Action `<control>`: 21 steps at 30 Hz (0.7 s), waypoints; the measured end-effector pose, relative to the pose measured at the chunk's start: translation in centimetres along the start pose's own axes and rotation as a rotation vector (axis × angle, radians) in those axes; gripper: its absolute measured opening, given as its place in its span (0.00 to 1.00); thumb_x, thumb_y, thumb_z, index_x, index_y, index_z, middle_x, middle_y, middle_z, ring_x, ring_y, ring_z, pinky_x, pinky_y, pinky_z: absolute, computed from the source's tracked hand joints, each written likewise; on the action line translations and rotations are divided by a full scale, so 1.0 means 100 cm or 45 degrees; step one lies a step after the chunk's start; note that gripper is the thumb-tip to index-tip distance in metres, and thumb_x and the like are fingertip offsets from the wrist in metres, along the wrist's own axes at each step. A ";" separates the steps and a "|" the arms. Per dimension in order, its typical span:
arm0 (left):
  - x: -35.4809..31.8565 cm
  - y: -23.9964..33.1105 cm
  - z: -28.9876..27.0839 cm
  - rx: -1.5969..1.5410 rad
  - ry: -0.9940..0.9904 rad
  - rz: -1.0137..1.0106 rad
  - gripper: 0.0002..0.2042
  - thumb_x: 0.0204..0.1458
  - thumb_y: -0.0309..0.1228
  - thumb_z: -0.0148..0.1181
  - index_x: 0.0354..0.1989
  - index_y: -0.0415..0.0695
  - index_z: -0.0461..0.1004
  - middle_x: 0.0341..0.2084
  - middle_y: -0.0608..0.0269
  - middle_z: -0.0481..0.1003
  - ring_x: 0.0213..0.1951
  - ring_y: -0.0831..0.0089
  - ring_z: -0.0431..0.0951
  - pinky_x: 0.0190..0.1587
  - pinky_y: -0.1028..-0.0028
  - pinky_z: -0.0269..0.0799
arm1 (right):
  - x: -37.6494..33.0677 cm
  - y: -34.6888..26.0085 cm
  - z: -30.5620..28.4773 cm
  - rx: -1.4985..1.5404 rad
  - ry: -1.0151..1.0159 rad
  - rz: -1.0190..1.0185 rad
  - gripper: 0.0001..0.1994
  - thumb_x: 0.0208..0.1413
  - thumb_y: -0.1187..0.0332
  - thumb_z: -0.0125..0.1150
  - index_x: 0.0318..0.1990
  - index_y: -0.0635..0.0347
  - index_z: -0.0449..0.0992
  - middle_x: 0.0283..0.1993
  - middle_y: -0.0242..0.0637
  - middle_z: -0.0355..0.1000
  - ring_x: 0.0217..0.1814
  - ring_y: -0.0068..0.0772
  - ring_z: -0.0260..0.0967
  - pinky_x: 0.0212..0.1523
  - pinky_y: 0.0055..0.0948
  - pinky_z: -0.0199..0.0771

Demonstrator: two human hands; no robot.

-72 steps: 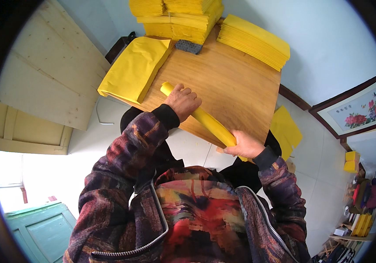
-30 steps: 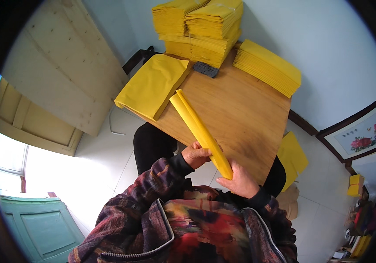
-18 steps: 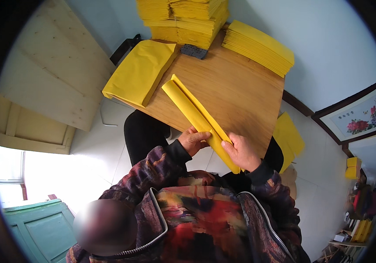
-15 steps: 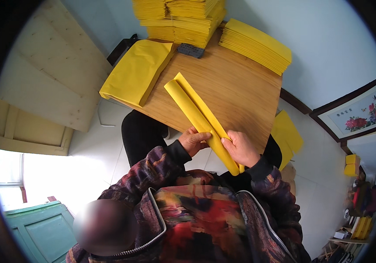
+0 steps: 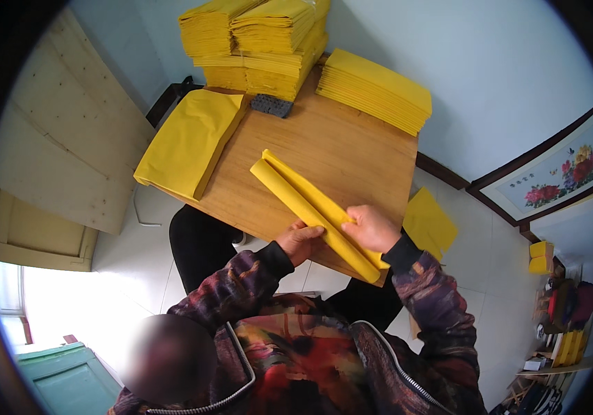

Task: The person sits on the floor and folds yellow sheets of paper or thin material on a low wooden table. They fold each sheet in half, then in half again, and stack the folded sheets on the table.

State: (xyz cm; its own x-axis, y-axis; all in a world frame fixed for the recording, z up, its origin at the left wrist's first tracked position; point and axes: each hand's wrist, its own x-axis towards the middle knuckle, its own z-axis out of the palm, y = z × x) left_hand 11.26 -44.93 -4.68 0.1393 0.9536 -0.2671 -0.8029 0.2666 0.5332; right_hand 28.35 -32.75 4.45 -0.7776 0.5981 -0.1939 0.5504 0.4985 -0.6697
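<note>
Left hand [image 5: 299,242] is gripping the folded yellow paper [image 5: 303,207], thumb on top, and the right hand [image 5: 372,229] is clamped on its other flap. Paper's over the front part of the surface [image 5: 359,162]. Flat yellow bundle [image 5: 189,142] lies on the surface's left side, tall yellow pile [image 5: 269,31] at its back.

Head view: worn on the head, left of a pair | facing steeply down | nearest: shirt [image 5: 300,349] at six o'clock | worktop [image 5: 352,162] beyond, toward twelve
</note>
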 end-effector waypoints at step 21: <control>-0.030 0.031 0.019 2.594 0.031 1.010 0.24 0.45 0.35 0.67 0.53 0.50 0.72 0.59 0.59 0.68 0.64 0.58 0.64 0.63 0.52 0.58 | 0.139 0.093 -0.075 -0.552 0.033 0.107 0.11 0.53 0.69 0.57 0.41 0.64 0.78 0.43 0.56 0.75 0.48 0.58 0.72 0.47 0.47 0.72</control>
State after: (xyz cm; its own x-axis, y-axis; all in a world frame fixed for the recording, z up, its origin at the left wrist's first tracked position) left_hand 9.44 -46.65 -0.68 0.1628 0.9123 0.3759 0.8691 -0.3129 0.3830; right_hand 24.95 -15.10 0.87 -0.7201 0.6603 -0.2132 0.6920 0.6615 -0.2890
